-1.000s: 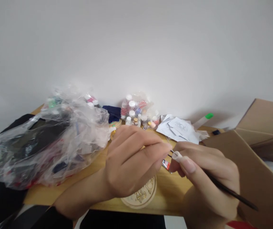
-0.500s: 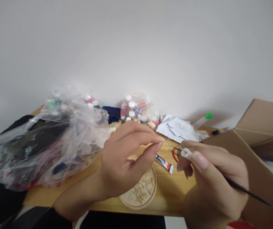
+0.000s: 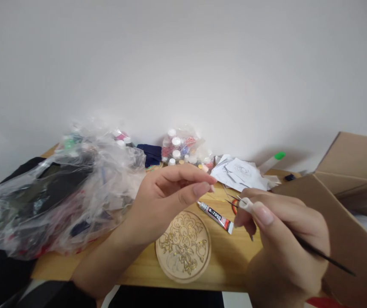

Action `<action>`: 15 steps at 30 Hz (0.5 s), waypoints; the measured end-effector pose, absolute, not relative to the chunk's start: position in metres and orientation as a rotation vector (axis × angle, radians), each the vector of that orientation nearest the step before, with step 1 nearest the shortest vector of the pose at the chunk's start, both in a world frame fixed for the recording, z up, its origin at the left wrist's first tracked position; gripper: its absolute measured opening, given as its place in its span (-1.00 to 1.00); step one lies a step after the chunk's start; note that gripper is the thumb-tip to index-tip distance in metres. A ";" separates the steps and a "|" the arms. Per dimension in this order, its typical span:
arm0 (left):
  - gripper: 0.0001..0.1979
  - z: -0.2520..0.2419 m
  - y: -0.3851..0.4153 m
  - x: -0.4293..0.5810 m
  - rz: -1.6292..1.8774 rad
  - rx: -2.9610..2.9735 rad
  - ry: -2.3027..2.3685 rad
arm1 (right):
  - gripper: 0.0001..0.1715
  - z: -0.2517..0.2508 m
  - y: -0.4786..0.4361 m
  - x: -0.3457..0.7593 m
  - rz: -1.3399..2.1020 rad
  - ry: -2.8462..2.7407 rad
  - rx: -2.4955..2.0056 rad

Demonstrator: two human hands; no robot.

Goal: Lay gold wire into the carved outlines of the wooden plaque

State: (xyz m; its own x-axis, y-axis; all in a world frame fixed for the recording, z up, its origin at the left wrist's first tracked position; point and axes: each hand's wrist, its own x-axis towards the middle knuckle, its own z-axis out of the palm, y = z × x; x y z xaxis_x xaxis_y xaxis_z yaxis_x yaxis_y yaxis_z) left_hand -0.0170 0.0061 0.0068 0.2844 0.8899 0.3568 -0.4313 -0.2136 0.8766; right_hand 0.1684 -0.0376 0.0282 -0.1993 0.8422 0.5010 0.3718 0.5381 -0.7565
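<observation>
My left hand [image 3: 167, 201] is raised over the table, its thumb and fingertips brought together in a pinch. Whatever lies between them is too small to make out. In my right hand [image 3: 286, 235] is a thin dark tool [image 3: 327, 256] with fine points at the front, along with a small white cylindrical piece [image 3: 245, 205] by the thumb. A round wooden disc [image 3: 185, 252] with a floral pattern, partly outlined in gold, lies flat below my left hand. Between the hands a B-7000 glue tube [image 3: 215, 217] rests on the wood. An orange-red loop [image 3: 234, 206] shows partly behind my right fingers.
Clear plastic bags [image 3: 106, 184] crowd the left side. At the back stand bagged small bottles [image 3: 183, 147], a dark blue cloth [image 3: 150, 154] and printed papers [image 3: 239, 171]. A green-capped container [image 3: 274, 160] leans nearby. An open cardboard box [image 3: 327, 209] borders the right.
My left hand has shifted slightly left and its fingers have turned, uncovering more of the wooden disc and glue tube. My right hand has moved slightly left with the tool.
</observation>
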 end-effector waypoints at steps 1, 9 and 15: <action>-0.91 0.006 0.006 -0.017 1.296 1.248 0.495 | -0.60 0.028 -0.038 0.168 0.608 -1.794 -0.996; -0.84 0.005 0.009 -0.016 1.360 1.318 0.493 | -0.61 0.028 -0.036 0.168 0.576 -1.817 -0.968; -0.85 0.003 0.009 -0.017 1.377 1.382 0.512 | -0.61 0.029 -0.036 0.169 0.606 -1.839 -0.971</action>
